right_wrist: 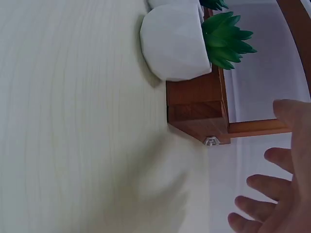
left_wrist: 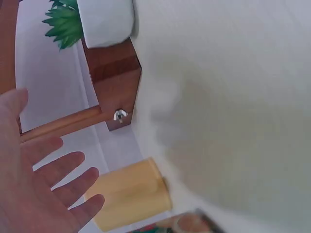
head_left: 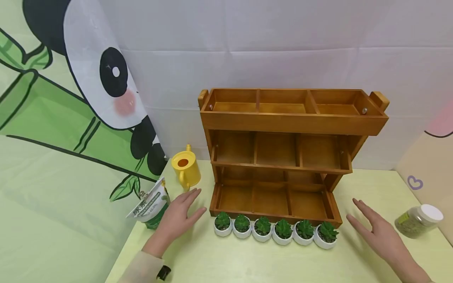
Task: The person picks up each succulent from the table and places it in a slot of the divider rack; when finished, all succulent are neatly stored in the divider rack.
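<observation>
My left hand (head_left: 177, 216) hovers over the table's left side, fingers stretched out and holding nothing. It is beside the white and green pouch (head_left: 152, 206) and in front of the yellow watering can (head_left: 186, 168). On the right, my right hand (head_left: 380, 234) is also held out with straight fingers and nothing in it, left of a clear jar with a white lid (head_left: 419, 221). Between the hands, several small succulents in white pots (head_left: 262, 228) line up along the front of a three-tier wooden shelf (head_left: 293, 122). In the right wrist view, one white pot (right_wrist: 175, 43) shows close up.
The shelf's tiers are split into compartments with nothing in them. It stands at the back of the pale table (head_left: 247, 263), close to a white cloth backdrop (head_left: 283, 51). A panda-and-bamboo print (head_left: 99, 78) covers the left side.
</observation>
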`<state>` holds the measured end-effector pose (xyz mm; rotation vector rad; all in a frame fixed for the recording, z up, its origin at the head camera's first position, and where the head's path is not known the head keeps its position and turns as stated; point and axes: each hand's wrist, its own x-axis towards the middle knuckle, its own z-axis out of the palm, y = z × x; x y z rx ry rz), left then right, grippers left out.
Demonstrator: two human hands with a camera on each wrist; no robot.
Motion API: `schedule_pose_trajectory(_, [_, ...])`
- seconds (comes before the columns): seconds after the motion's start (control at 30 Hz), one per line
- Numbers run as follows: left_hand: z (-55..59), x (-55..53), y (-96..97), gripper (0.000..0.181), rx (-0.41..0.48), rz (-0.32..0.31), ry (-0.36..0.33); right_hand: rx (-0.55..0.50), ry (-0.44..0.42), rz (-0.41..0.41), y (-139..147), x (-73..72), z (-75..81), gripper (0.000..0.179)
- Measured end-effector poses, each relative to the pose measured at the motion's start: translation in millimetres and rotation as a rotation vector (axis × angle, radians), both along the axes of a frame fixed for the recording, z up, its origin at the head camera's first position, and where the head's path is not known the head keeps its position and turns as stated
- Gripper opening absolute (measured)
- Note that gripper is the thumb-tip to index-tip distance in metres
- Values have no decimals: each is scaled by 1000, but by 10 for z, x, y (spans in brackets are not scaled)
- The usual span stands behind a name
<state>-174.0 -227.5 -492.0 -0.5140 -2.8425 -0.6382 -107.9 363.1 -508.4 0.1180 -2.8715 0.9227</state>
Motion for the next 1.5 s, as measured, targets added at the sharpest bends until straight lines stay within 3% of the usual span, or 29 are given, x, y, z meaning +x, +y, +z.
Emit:
schedule_pose_trajectory(0.13, [-65,27,50,56,120,24,-40,-80,-38,-28,-26,-63,-90,67])
schedule_pose_trajectory(0.33, [-186,95,129,48,199,33,-80,-183,-77,-54,-99,-129,-233,64])
schedule_pose_trajectory(0.7, [-327,231,288,40,326,25,-35,-343,-41,-76,-215,-168,-382,57])
schedule_pose_trajectory(1.07, [-394,344,437,34,473,41,-116,-564,-31,-112,-346,-172,-489,55])
schedule_pose_trajectory(1.2, [-447,369,461,36,489,25,-142,-567,-82,-155,-371,-172,-533,58])
schedule_pose_trajectory(1.5, [-515,395,521,44,468,29,-194,-535,-96,-201,-400,-172,-619,60])
